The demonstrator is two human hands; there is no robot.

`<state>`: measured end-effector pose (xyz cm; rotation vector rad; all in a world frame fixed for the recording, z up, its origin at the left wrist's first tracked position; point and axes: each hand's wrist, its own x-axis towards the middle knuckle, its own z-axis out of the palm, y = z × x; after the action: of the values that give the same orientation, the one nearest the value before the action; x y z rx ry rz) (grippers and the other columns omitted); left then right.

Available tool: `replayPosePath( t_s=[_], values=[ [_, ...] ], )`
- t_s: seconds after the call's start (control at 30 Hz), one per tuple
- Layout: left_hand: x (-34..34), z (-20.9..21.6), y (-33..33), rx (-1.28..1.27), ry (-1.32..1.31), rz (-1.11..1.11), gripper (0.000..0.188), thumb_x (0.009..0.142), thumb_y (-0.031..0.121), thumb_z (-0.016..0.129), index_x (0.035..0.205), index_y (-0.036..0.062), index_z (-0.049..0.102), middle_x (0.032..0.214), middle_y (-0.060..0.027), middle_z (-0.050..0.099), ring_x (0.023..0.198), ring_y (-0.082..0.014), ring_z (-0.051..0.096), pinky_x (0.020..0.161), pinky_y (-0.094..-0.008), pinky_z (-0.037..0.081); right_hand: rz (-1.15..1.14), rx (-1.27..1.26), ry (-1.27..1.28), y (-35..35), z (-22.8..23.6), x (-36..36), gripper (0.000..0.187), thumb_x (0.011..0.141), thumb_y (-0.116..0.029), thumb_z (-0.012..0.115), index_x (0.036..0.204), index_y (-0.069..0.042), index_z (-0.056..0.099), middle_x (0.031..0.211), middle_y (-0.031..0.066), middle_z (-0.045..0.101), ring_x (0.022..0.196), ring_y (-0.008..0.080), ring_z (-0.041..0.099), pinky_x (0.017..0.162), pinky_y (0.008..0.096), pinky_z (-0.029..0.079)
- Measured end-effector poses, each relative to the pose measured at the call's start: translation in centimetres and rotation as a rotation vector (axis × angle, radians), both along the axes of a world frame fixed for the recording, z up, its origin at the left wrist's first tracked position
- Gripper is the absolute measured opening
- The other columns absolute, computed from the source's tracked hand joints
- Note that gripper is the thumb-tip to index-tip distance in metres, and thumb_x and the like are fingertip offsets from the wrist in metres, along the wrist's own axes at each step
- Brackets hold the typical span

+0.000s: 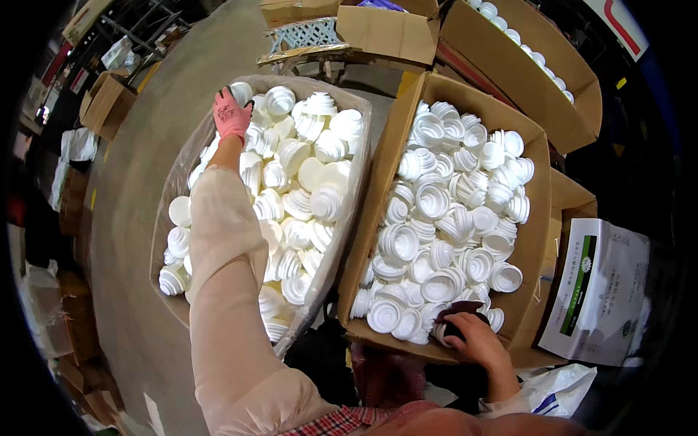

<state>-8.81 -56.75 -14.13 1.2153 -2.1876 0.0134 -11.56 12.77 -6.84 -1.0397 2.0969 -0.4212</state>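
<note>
My left hand (231, 116), in a pink glove with dark fingertips, reaches to the far left corner of the left box (169, 218). Its fingers close around a white ringed plastic cup (241, 92). More such cups (294, 155), nested in short stacks, fill this plastic-lined box. My right hand (476, 340) is at the near edge of the right box (390, 156), which holds many brighter white ringed cups (432, 201). Its fingers curl by dark, crumpled material (465, 309) over the cups; what they grip is hidden.
Behind the right box, an open carton (472, 33) holds a row of white pieces. A blue-grey lattice piece (304, 36) lies beside another carton (387, 33) at the back. A white printed box (600, 291) stands at right. Grey floor (131, 240) runs along the left.
</note>
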Motion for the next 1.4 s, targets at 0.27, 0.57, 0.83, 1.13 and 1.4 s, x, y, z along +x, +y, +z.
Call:
replayPosePath(
  t_s=[0.27,0.57,0.83,1.13,1.4],
  values=[
    [-1.1,-6.7,-8.0,-0.005,-0.243,-0.166,0.071,0.078,0.032,0.073,0.141,0.0158,0.044,0.145,-0.0216,0.037,0.133,-0.0423,0.036,0.111,-0.0457,0.033,-0.018,0.012,-0.046,-0.7,-1.8,-1.3,0.046,0.081,-0.018,0.072,0.122,-0.006,0.057,0.114,0.0173,0.059,0.106,0.0362,0.057,0.089,0.0414,0.048],
    [1.4,-5.4,-2.0,0.066,-0.269,-0.160,0.066,0.089,0.040,0.059,0.145,0.0125,0.037,0.151,-0.0215,0.028,0.138,-0.0436,0.028,0.105,-0.0651,0.028,-0.018,0.010,-0.040,-1.6,-0.5,-1.1,0.047,0.079,-0.015,0.072,0.123,-0.006,0.057,0.117,0.0161,0.059,0.108,0.0357,0.056,0.090,0.0406,0.048],
    [13.7,-3.7,19.9,0.104,-0.624,-0.429,0.073,0.079,0.049,0.067,0.139,0.0118,0.048,0.145,-0.0273,0.033,0.136,-0.0453,0.028,0.114,-0.0586,0.015,0.032,-0.067,0.035,0.3,0.5,2.3,0.044,0.079,-0.013,0.072,0.120,-0.003,0.057,0.117,0.0178,0.059,0.106,0.0369,0.056,0.090,0.0414,0.047],
    [22.1,-4.0,23.2,0.037,-0.516,-0.265,0.063,0.088,0.051,0.055,0.139,0.0150,0.048,0.150,-0.0218,0.030,0.137,-0.0448,0.028,0.110,-0.0638,0.016,0.012,-0.108,0.095,3.4,-0.5,3.6,0.043,0.082,-0.014,0.070,0.121,-0.003,0.057,0.117,0.0189,0.060,0.103,0.0382,0.059,0.088,0.0401,0.048],
    [30.7,-0.7,30.6,0.393,-0.774,-0.333,0.046,0.093,0.042,0.049,0.124,0.0092,0.057,0.132,-0.0152,0.052,0.132,-0.0366,0.038,0.106,-0.0614,0.028,-0.031,-0.044,0.036,4.0,-1.0,3.5,0.040,0.081,-0.013,0.070,0.117,-0.001,0.058,0.113,0.0191,0.062,0.105,0.0360,0.060,0.090,0.0399,0.047]
  ],
)
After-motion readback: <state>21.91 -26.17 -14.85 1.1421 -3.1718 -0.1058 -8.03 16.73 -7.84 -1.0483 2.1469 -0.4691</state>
